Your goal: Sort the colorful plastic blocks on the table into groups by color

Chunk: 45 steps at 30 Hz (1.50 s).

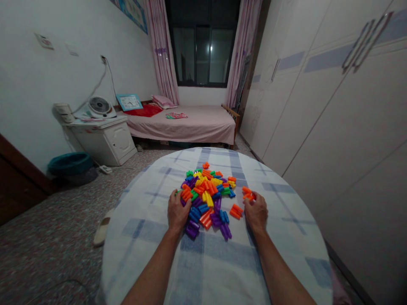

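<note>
A heap of plastic building blocks point(208, 199) in orange, yellow, green, blue and purple lies on the round table. At the heap's left edge is my left hand point(178, 214), its thumb and fingers apart, touching the blocks there; an orange block point(186, 193) sits right by its fingertips. To the right of the heap, my right hand point(257, 212) has its thumb and fingers closed on an orange block point(248, 194), partly hidden by the fingers. Another orange block point(235, 211) lies between the heap and my right hand.
A white and blue checked cloth point(229, 271) covers the table. Beyond it stand a bed point(203, 123) and a white cabinet point(117, 142) with a fan point(100, 106). A teal-lined bin point(71, 163) is on the floor at left, and a wardrobe point(330, 114) lines the right side.
</note>
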### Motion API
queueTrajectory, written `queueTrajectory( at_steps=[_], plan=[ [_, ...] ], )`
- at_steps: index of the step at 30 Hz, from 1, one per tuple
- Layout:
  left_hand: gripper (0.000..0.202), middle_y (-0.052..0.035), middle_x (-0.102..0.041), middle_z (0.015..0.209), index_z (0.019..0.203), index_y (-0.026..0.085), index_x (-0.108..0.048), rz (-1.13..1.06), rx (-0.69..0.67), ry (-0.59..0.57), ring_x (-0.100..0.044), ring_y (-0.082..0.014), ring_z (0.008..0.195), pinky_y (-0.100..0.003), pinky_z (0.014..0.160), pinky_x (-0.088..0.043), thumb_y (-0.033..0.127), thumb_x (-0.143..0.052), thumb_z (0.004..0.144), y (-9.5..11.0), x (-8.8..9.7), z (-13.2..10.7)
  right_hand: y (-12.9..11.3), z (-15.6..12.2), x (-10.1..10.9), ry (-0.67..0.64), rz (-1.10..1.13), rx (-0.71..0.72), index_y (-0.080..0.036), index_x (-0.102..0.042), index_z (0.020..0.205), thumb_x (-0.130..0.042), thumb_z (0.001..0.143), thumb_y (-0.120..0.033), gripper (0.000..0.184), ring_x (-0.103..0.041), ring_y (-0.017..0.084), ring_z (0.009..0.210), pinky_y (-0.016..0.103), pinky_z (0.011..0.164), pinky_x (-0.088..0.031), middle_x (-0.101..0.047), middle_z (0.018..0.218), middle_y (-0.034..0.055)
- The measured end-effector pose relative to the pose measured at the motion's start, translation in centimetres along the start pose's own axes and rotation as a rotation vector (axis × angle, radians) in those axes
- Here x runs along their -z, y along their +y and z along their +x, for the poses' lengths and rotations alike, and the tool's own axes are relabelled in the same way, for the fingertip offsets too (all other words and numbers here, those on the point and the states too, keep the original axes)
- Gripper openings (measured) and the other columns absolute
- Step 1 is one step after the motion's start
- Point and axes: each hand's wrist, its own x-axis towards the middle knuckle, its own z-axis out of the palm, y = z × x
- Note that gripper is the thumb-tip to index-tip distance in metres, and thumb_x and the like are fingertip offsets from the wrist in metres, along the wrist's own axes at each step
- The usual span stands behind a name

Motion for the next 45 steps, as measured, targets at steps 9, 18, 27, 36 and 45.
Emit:
queueTrajectory(
  at_steps=[9,18,27,36,45],
  plan=[
    [0.037,-0.0121,-0.051,0.124,0.112,0.017,-0.059,-0.084,0.039,0.018,-0.047,-0.0266,0.12,-0.042,0.104,-0.039,0.036,-0.052,0.081,0.2,0.1,0.2,-0.1,0.2,0.0,0.105,0.019,0.259,-0.02,-0.062,0.107,-0.045,0.078,-0.026,0.034,-0.045,0.027,0.115,0.046,0.093,-0.036,-0.058,0.119,0.0096],
    [0.033,-0.0114,-0.053,0.119,0.109,0.017,-0.059,-0.161,0.042,0.026,-0.049,-0.0255,0.117,-0.044,0.104,-0.038,0.034,-0.049,0.083,0.5,0.5,0.2,0.5,0.2,-1.6,-0.163,0.336,0.27,-0.015,-0.065,0.096,-0.043,0.078,-0.032,0.033,-0.059,0.022,0.091,0.041,0.088,-0.045,-0.066,0.096,0.0103],
    [0.03,-0.0113,-0.054,0.116,0.106,0.017,-0.059,-0.169,0.044,0.012,-0.05,-0.0246,0.115,-0.044,0.104,-0.038,0.034,-0.047,0.084,-0.1,0.2,0.2,-1.1,-0.7,-0.5,-0.332,0.366,0.396,-0.018,-0.063,0.105,-0.05,0.08,-0.041,0.036,-0.059,0.021,0.094,0.035,0.079,-0.049,-0.063,0.102,0.008],
    [0.029,-0.0104,-0.056,0.113,0.105,0.017,-0.058,-0.191,0.052,0.002,-0.051,-0.0235,0.111,-0.045,0.102,-0.039,0.031,-0.046,0.083,-0.2,0.3,0.4,-0.8,-1.4,-1.6,-0.29,0.215,0.426,-0.016,-0.062,0.103,-0.048,0.078,-0.027,0.03,-0.055,0.021,0.096,0.038,0.089,-0.045,-0.06,0.101,0.0088],
    [0.035,-0.0116,-0.056,0.115,0.108,0.017,-0.058,-0.192,0.067,-0.002,-0.053,-0.0253,0.112,-0.046,0.1,-0.041,0.038,-0.045,0.083,-0.6,-0.3,0.6,1.0,1.5,-1.2,-0.01,0.142,0.471,-0.02,-0.061,0.1,-0.046,0.084,-0.035,0.027,-0.051,0.025,0.104,0.044,0.092,-0.041,-0.059,0.106,0.0113]
  ],
)
